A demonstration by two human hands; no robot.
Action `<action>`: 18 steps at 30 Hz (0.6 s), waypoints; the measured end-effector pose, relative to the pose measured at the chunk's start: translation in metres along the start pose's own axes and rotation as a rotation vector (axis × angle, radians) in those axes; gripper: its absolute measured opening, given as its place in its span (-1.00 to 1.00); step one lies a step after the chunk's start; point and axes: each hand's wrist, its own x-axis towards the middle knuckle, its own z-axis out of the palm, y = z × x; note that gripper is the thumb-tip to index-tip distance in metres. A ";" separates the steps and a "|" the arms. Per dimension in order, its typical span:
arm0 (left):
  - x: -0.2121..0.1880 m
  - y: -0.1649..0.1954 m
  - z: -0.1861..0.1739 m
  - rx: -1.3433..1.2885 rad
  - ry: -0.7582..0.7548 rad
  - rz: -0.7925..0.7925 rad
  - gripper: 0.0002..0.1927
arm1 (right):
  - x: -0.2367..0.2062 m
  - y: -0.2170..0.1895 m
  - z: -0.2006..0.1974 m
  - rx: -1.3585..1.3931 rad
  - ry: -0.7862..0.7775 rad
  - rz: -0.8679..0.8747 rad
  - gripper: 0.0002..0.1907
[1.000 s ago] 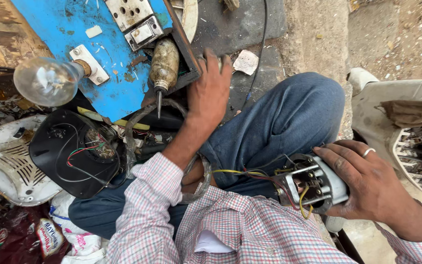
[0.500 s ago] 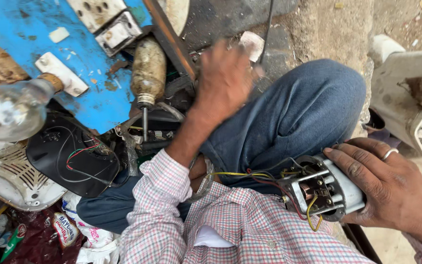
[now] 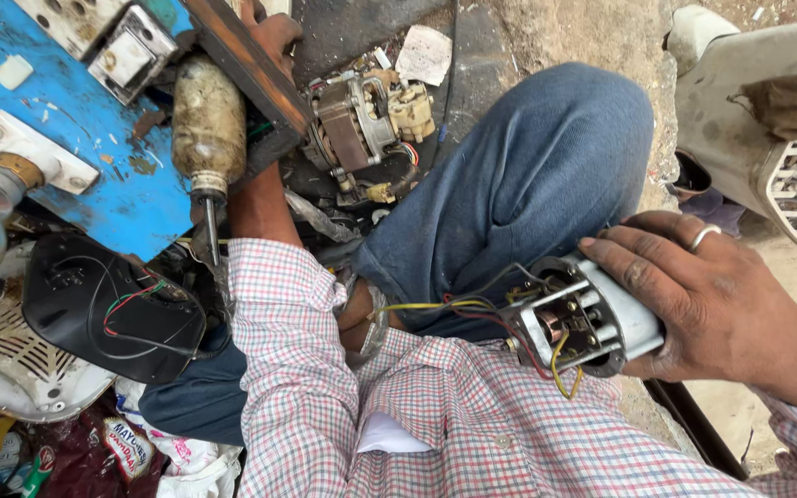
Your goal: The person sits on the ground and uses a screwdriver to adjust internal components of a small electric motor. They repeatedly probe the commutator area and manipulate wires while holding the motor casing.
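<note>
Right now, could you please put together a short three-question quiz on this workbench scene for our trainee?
1. True or false: the right hand holds a small grey motor with coloured wires.
2. What does the left hand grip?
A. the glass bulb
B. the edge of the blue board
C. the black round cover
3. Fill in: a dirty-handled ____ lies with its shaft pointing toward the person, beside the left forearm.

Key: 1 true. 2 B; only part of that hand shows at the board's dark edge. 3 screwdriver.
</note>
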 end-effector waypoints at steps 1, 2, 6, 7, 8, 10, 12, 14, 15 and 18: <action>0.001 0.001 -0.001 0.001 0.001 0.006 -0.80 | 0.000 0.000 0.000 -0.020 0.012 -0.008 0.10; -0.001 0.001 -0.004 0.000 0.006 0.011 -0.79 | 0.000 -0.001 0.000 -0.023 0.012 -0.013 0.11; -0.007 0.003 -0.016 -0.008 0.031 0.050 -0.77 | 0.002 -0.007 -0.004 -0.021 0.039 -0.011 0.11; -0.010 0.004 -0.019 -0.007 0.040 0.062 -0.77 | 0.002 -0.008 -0.004 -0.019 0.052 -0.010 0.10; -0.015 0.005 -0.023 -0.014 0.053 0.078 -0.76 | 0.002 -0.009 -0.005 -0.005 0.059 -0.013 0.12; -0.029 0.008 -0.029 -0.052 0.085 0.129 -0.75 | -0.003 -0.011 -0.006 0.019 0.057 0.004 0.16; -0.055 0.008 -0.034 -0.105 0.118 0.213 -0.73 | -0.009 -0.013 -0.006 0.016 0.067 -0.011 0.22; -0.079 0.013 -0.035 -0.160 0.158 0.303 -0.71 | -0.014 -0.015 -0.005 0.049 0.083 -0.010 0.21; -0.094 0.016 -0.036 -0.191 0.197 0.347 -0.71 | -0.015 -0.017 -0.005 0.083 0.095 -0.010 0.18; -0.134 0.024 -0.044 -0.300 0.216 0.338 -0.76 | -0.020 -0.029 -0.006 0.090 0.112 -0.010 0.13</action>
